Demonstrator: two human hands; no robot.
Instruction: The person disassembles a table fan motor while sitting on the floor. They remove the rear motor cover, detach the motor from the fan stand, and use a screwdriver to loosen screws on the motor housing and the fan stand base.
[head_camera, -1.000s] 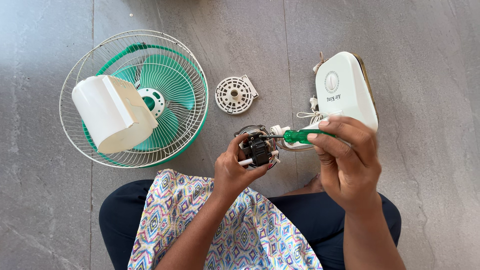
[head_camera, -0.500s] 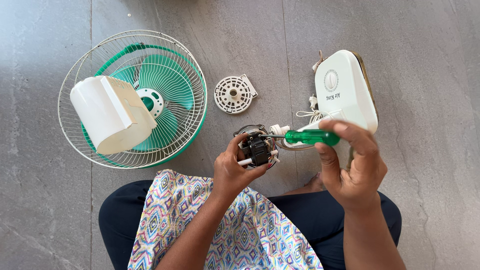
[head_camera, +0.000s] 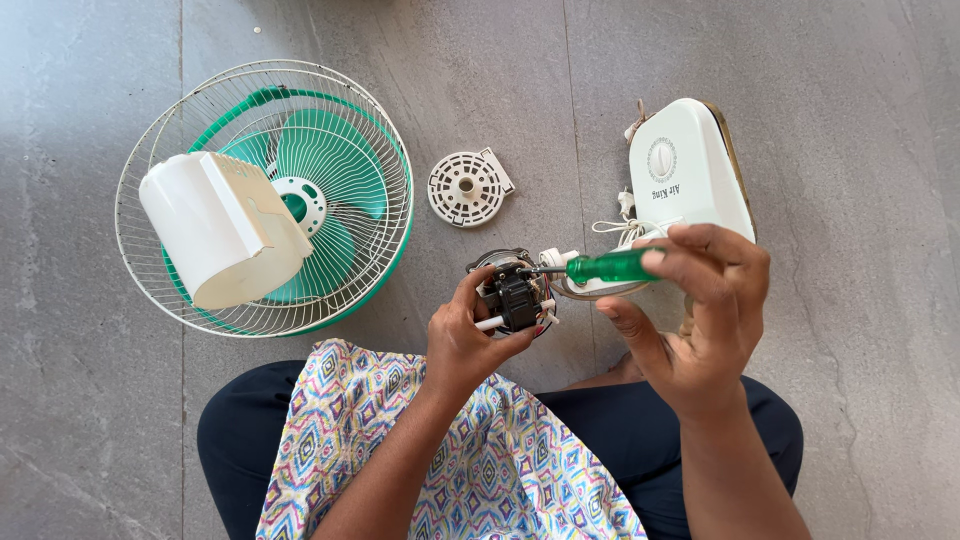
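My left hand grips a small fan motor with black and metal parts and loose wires, held above my lap. My right hand holds a green-handled screwdriver by its handle, fingers partly spread around it. The screwdriver's metal tip points left and touches the top of the motor. White wires run from the motor toward the white fan base lying just behind my right hand.
A wire fan guard with green blades lies on the grey tiled floor at the left, with a cream motor cover resting on it. A round white slotted cap lies between guard and base. My patterned clothing fills the bottom.
My right hand has loosened its closed grip on the screwdriver handle and spread its fingers, turning the tool. The left hand and motor have stayed in place.
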